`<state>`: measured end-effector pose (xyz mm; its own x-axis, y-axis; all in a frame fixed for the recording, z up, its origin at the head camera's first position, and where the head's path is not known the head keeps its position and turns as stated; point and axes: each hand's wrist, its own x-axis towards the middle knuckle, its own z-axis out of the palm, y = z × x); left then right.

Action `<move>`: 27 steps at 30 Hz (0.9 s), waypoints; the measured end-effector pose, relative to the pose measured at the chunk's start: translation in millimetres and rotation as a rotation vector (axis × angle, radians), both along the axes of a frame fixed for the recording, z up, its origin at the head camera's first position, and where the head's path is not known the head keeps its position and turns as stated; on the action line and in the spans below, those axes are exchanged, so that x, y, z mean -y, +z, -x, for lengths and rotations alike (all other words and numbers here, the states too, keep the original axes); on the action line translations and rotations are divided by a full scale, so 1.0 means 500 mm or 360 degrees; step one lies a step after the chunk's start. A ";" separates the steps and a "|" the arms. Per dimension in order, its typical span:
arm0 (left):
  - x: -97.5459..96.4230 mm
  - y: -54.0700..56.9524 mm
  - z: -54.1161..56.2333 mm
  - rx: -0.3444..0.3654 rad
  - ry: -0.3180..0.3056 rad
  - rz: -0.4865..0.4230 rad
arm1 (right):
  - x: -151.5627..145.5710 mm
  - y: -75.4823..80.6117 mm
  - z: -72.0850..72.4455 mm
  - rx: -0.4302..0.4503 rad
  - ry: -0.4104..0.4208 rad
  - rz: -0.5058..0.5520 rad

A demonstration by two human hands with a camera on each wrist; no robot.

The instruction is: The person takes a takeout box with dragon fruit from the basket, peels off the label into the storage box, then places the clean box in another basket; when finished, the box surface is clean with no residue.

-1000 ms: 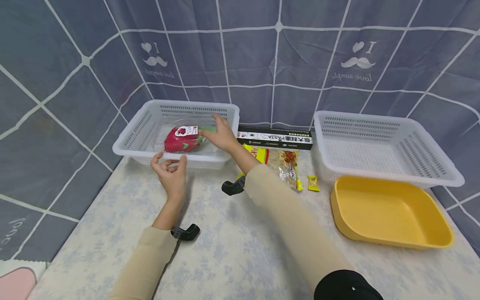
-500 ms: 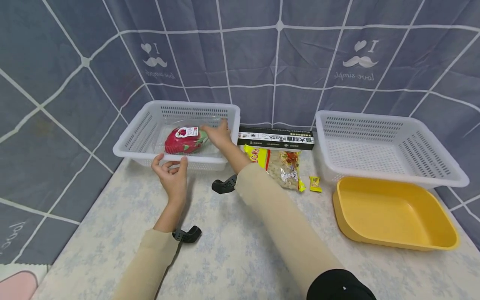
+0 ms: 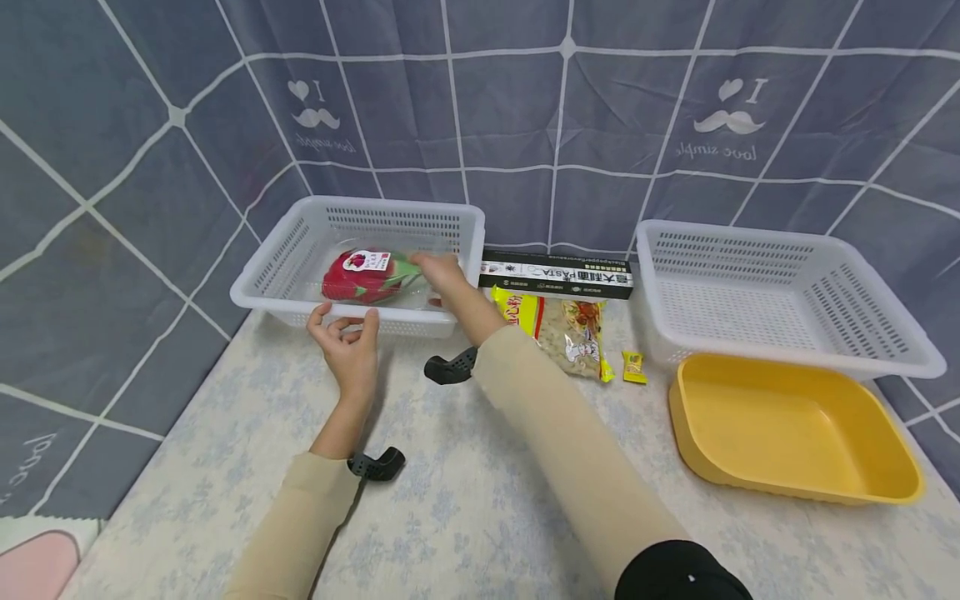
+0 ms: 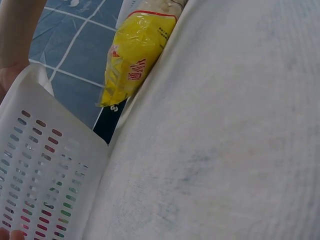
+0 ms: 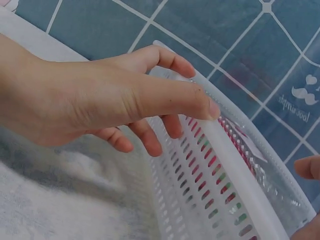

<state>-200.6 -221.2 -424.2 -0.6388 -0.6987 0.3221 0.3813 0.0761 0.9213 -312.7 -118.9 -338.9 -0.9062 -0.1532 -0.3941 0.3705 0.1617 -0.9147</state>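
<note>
In the head view, a pink dragon fruit (image 3: pixel 352 283) in a clear plastic pack lies inside the left white basket (image 3: pixel 262 296), a white label on its top. My right hand (image 3: pixel 450 283) reaches over the basket's front right and holds the pack's right end by the fruit's green tips. At the front rim, my left hand (image 3: pixel 348 358) grips the basket; in the right wrist view this left hand (image 5: pixel 115 95) has thumb and index finger on the rim, other fingers curled against the outer wall. Some right-hand fingertips (image 5: pixel 307 167) show at that view's edge.
Right of the basket lie a black pasta box (image 3: pixel 555 275), a yellow noodle bag (image 3: pixel 570 333) and a small yellow packet (image 3: pixel 633 367). Another white basket (image 3: pixel 727 321) and a yellow bin (image 3: pixel 787 417) stand at the right. Checked cloth (image 3: pixel 510 100) hangs behind.
My right hand has moved down and left into the basket, its thumb coming onto the pack's end. The fruit has shifted and turned slightly. The left hand stays at the rim.
</note>
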 end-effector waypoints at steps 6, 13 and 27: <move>-0.001 0.007 -0.003 -0.0027 -0.0015 -0.0023 | 0.000 -0.004 -0.007 -0.0008 -0.0046 0.0166; -0.023 0.048 -0.029 -0.0041 -0.0049 -0.0004 | -0.009 -0.003 -0.009 0.0063 0.0004 0.0419; -0.024 0.049 -0.030 -0.0051 -0.0041 0.0021 | -0.003 -0.009 -0.015 -0.0101 -0.0166 0.0518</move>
<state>-185.4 -209.1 -399.8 -0.6458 -0.6777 0.3516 0.4126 0.0776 0.9076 -305.3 -117.4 -343.4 -0.9447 -0.1669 -0.2824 0.3106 -0.1783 -0.9337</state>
